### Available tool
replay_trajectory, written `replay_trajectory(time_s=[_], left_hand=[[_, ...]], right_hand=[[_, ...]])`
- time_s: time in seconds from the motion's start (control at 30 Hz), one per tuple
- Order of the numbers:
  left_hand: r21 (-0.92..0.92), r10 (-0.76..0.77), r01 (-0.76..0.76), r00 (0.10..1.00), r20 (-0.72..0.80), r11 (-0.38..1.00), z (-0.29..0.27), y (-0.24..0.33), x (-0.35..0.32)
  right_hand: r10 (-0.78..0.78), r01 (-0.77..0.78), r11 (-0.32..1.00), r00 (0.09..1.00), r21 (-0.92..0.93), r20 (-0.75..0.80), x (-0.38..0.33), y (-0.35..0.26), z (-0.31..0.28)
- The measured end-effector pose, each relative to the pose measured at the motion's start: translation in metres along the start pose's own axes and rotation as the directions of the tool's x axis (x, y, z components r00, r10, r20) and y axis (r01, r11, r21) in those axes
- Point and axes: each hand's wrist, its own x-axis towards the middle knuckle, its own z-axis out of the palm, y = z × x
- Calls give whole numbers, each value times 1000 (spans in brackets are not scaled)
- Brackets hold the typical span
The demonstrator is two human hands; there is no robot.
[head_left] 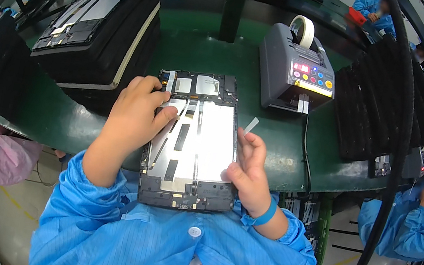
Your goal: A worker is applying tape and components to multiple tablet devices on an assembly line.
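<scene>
An opened tablet [217, 133] with a silvery inside, dark flex cables and black parts at both ends lies in front of my chest, reaching over the near table edge. My left hand [139, 111] curls over its upper left side, thumb and fingertips pressed on the inside near the cables. What may lie under those fingertips is hidden. At the right edge, my right hand [252, 176] grips the tablet with the thumb on its rim and the fingers bent. A short whitish strip of tape [251, 125] sticks up from its index fingertip.
A grey tape dispenser [285, 71] with a tape roll [301, 32] stands beyond my right hand. Stacked black trays [96, 49] with another opened tablet [95, 7] rise at left; more black trays [382, 100] stand at right. A black cable [401, 137] hangs at right. Co-workers sit around.
</scene>
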Motion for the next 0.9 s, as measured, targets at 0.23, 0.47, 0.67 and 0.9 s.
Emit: replay_trajectory(time_s=[0.23, 0.47, 0.67, 0.9], left_hand=[[210, 172, -183, 983, 72, 960, -13, 24, 23], [-61, 445, -443, 871, 207, 895, 14, 23, 33], [17, 337, -347, 922, 192, 938, 1, 6, 22], [139, 379, -398, 914, 145, 907, 2, 8, 21]], right_hand=[[-5, 13, 997, 994, -70, 112, -18, 11, 24], [28, 1, 976, 991, -220, 127, -8, 2, 15], [-54, 71, 907, 997, -415, 51, 38, -29, -5], [54, -34, 738, 999, -674, 8, 126, -24, 9]])
